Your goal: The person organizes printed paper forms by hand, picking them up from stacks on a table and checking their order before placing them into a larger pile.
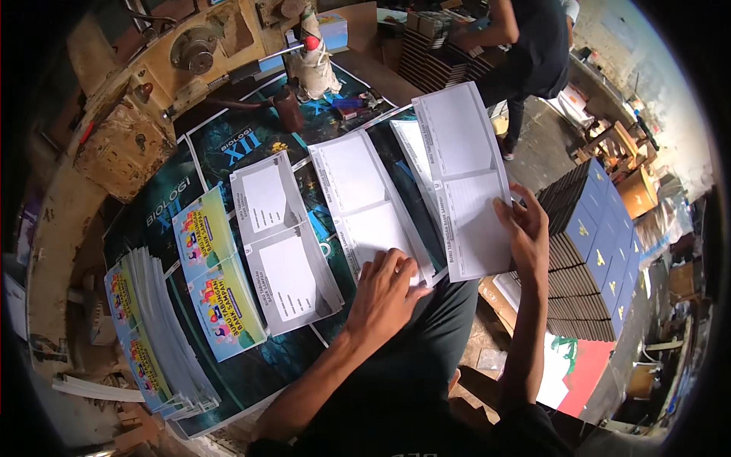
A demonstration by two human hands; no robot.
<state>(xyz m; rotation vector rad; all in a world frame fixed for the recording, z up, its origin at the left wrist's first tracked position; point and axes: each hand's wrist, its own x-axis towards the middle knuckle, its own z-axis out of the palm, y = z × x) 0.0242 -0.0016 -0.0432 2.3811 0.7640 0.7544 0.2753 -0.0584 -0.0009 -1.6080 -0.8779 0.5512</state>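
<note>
My right hand [527,232] pinches a printed white sheet [474,199] by its right edge, thumb on top, and holds it raised and tilted. Each half of that sheet has a grey border. On the table, my left hand [386,293] rests bent fingertips on the lower end of a pile of similar white sheets [356,177], its thumb stretched away from the fingers. Partly behind the raised sheet lies another white pile [411,145]. To the left are a pile of grey-bordered sheets [283,263] and a pile of colourful yellow-and-blue covers [218,274].
A thick fanned stack of covers [145,335] stands at the table's left end. Dark printed posters [251,183] cover the tabletop. Behind are a wrapped cone-shaped object [312,68] and old machinery [194,49]. Blue books [594,251] are stacked at right; a person [533,53] stands beyond.
</note>
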